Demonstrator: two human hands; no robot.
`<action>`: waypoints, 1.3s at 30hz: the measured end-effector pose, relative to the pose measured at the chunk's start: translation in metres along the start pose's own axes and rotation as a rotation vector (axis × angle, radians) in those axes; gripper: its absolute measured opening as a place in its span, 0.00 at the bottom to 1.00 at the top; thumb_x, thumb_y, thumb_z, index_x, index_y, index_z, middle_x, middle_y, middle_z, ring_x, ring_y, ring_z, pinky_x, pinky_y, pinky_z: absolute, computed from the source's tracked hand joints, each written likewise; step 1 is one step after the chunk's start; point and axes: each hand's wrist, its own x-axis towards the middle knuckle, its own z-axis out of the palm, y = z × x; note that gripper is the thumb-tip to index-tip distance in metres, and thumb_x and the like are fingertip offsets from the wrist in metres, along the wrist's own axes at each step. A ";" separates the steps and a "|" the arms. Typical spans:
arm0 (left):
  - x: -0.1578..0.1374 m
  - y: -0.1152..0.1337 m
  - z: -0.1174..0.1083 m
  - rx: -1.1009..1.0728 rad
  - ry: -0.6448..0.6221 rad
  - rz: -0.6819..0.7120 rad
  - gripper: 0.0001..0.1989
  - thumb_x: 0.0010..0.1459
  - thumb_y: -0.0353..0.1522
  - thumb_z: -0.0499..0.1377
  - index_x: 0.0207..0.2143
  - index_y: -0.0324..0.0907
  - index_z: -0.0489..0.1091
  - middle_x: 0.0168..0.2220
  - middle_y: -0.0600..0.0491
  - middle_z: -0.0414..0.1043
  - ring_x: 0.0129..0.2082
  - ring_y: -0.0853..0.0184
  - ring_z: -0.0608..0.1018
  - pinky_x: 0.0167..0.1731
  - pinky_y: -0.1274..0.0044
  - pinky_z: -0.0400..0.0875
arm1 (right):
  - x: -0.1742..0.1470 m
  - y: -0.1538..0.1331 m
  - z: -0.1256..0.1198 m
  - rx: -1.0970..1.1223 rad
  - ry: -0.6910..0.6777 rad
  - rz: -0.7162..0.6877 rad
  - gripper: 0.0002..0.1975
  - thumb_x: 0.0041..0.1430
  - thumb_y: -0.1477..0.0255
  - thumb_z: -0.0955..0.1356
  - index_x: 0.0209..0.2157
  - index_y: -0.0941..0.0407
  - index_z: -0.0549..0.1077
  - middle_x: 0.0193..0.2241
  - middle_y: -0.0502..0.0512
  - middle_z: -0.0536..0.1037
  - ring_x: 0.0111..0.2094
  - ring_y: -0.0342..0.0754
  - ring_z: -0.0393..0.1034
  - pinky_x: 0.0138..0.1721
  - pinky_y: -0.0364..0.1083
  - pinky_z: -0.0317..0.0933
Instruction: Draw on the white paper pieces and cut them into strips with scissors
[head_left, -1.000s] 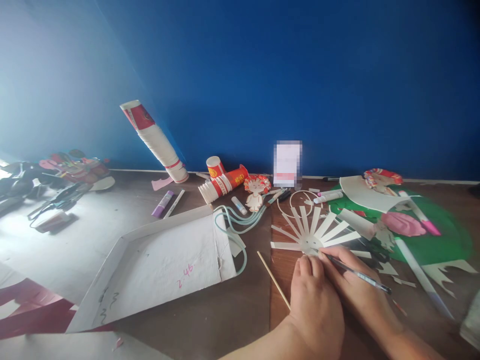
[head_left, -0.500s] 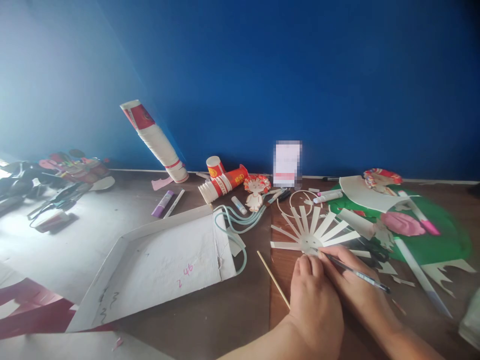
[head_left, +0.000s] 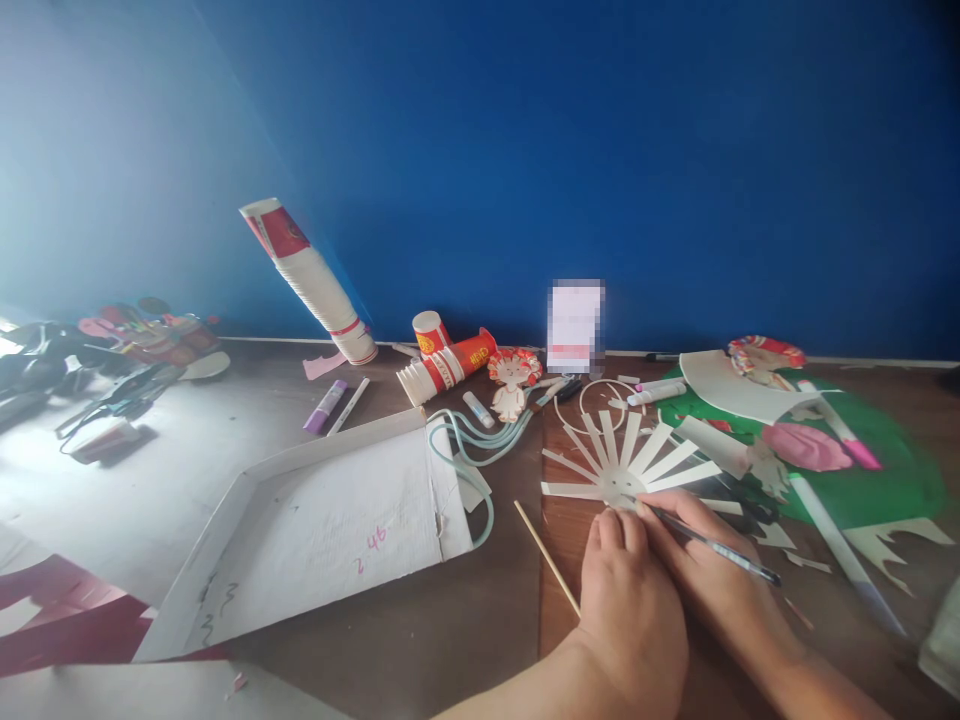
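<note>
Nothing has visibly moved since a moment ago: the right hand's [head_left: 716, 580] grip is clamped on a pen [head_left: 724, 550], apparently drawing on the fringed paper [head_left: 619, 480] lying on the table [head_left: 450, 640], the left hand's [head_left: 628, 595] I can't tell, and another stroke calls for steadiness.

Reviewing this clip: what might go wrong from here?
The pen in the right hand has its tip at the face of the paper cutout; a slip could leave a stray mark.

The cutout's narrow strips fan out close to the right hand, so a careless shift might crease one.

The wooden stick ends right beside the left hand and might get nudged.
</note>
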 end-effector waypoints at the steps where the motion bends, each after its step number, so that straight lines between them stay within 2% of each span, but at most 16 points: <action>1: 0.000 0.000 0.000 -0.001 0.001 -0.001 0.25 0.62 0.36 0.58 0.58 0.32 0.74 0.51 0.39 0.73 0.51 0.56 0.70 0.53 0.69 0.68 | 0.000 0.000 0.000 0.000 0.003 0.004 0.14 0.59 0.55 0.66 0.33 0.49 0.77 0.30 0.51 0.85 0.30 0.52 0.81 0.36 0.47 0.74; 4: 0.000 -0.001 -0.001 -0.002 0.015 0.001 0.25 0.62 0.36 0.58 0.58 0.33 0.73 0.50 0.39 0.73 0.50 0.56 0.70 0.53 0.69 0.68 | -0.001 0.002 0.001 -0.007 0.017 0.007 0.14 0.59 0.55 0.66 0.32 0.49 0.77 0.30 0.52 0.85 0.30 0.53 0.81 0.36 0.48 0.74; 8: 0.000 -0.003 -0.005 -0.009 0.037 -0.009 0.28 0.62 0.35 0.58 0.62 0.33 0.69 0.47 0.41 0.72 0.45 0.58 0.70 0.49 0.70 0.69 | -0.003 0.005 0.001 -0.034 0.119 -0.024 0.13 0.59 0.57 0.65 0.33 0.50 0.77 0.32 0.54 0.85 0.32 0.53 0.81 0.38 0.48 0.74; 12: 0.000 -0.002 -0.006 -0.016 0.049 -0.027 0.28 0.62 0.35 0.58 0.63 0.34 0.69 0.48 0.41 0.71 0.46 0.58 0.70 0.50 0.70 0.68 | -0.004 0.006 0.002 -0.041 0.163 -0.050 0.12 0.59 0.59 0.65 0.33 0.50 0.76 0.31 0.54 0.85 0.31 0.53 0.81 0.36 0.47 0.73; 23: 0.001 -0.004 -0.002 -0.006 0.079 -0.007 0.28 0.62 0.36 0.58 0.62 0.33 0.70 0.48 0.42 0.73 0.46 0.58 0.70 0.50 0.70 0.69 | -0.003 0.010 0.005 -0.053 0.164 -0.052 0.11 0.58 0.59 0.66 0.33 0.50 0.77 0.30 0.52 0.85 0.30 0.53 0.81 0.34 0.48 0.72; 30: 0.002 -0.006 0.002 0.008 0.080 0.005 0.25 0.63 0.35 0.58 0.60 0.34 0.71 0.44 0.44 0.73 0.42 0.60 0.71 0.43 0.72 0.70 | -0.007 0.014 0.002 -0.011 0.153 -0.019 0.11 0.59 0.58 0.67 0.33 0.50 0.75 0.29 0.52 0.85 0.29 0.52 0.82 0.30 0.45 0.72; 39: 0.001 -0.004 0.010 -0.016 0.202 -0.039 0.23 0.64 0.35 0.59 0.58 0.34 0.73 0.43 0.45 0.74 0.42 0.60 0.72 0.47 0.72 0.71 | -0.007 0.009 0.002 0.022 0.112 -0.055 0.10 0.59 0.59 0.66 0.32 0.50 0.75 0.29 0.51 0.85 0.29 0.51 0.82 0.29 0.44 0.72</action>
